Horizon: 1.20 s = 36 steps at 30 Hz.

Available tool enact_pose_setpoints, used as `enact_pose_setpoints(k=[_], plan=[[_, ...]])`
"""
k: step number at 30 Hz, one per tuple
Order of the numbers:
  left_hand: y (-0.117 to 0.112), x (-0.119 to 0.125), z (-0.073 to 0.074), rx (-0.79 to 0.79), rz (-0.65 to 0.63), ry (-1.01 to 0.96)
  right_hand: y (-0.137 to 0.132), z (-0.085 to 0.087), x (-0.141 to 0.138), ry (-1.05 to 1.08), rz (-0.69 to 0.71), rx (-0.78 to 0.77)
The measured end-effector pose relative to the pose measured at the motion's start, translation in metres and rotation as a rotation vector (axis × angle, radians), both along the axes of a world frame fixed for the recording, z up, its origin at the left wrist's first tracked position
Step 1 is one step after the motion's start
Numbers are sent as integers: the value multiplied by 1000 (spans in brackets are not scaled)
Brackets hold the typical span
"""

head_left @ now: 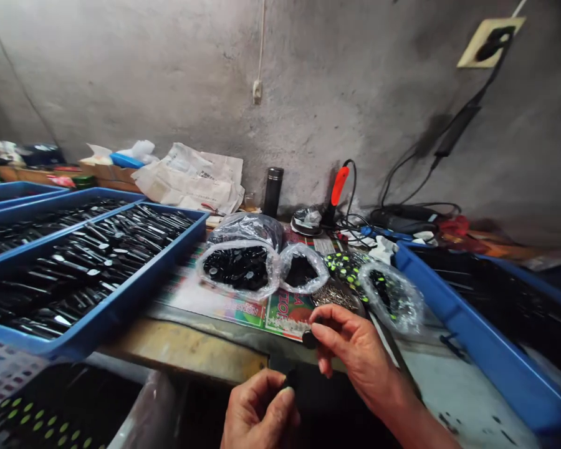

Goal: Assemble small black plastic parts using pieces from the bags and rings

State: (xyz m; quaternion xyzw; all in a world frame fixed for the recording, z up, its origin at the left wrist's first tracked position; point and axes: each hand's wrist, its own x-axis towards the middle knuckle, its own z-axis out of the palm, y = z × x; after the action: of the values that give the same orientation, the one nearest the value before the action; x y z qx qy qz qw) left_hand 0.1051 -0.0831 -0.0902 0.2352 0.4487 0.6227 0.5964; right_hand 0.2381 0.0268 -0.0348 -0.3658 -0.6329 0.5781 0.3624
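My right hand (358,352) pinches a dark round disc (310,339) between thumb and fingers, just over the edge of the worktop (182,346). My left hand (257,415) pinches a small black piece (290,379) below it, both held above the edge.

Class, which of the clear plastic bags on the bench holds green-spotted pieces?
The rightmost bag, nearest the right hand, shows green spots through its plastic; the large bag and the small bag show only black pieces.
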Motion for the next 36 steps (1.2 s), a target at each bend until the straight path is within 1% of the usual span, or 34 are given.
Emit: enact_pose_setpoints(k=[4,9,13,16,18,23,26,30,33,36], plan=[[-5,14,3,-40,-61,-47,-23,-12,23,97,-63,-113],[-8,30,5,-89,-133,-64,-37,-22,43,166,-110,-139],[-5,41,0,-100,-183,-39,-41,-27,53,195,-149,-158],[-2,48,-6,-73,-198,-67,-45,-30,58,220,-153,-172],[0,50,-7,-58,-218,-76,-47,-31,62,232,-153,-170],[-1,51,1,-70,-322,-40,-51,-30,68,252,-124,-172],[-2,52,3,-62,-353,-32,-51,-29,72,268,-111,-224],[-3,58,5,-49,-345,5,-51,-29,79,265,-79,-266],[-5,62,7,-61,-308,63,-52,-30,83,212,-17,-217],[-8,65,6,-40,-286,155,-53,-33,89,156,25,-158]])
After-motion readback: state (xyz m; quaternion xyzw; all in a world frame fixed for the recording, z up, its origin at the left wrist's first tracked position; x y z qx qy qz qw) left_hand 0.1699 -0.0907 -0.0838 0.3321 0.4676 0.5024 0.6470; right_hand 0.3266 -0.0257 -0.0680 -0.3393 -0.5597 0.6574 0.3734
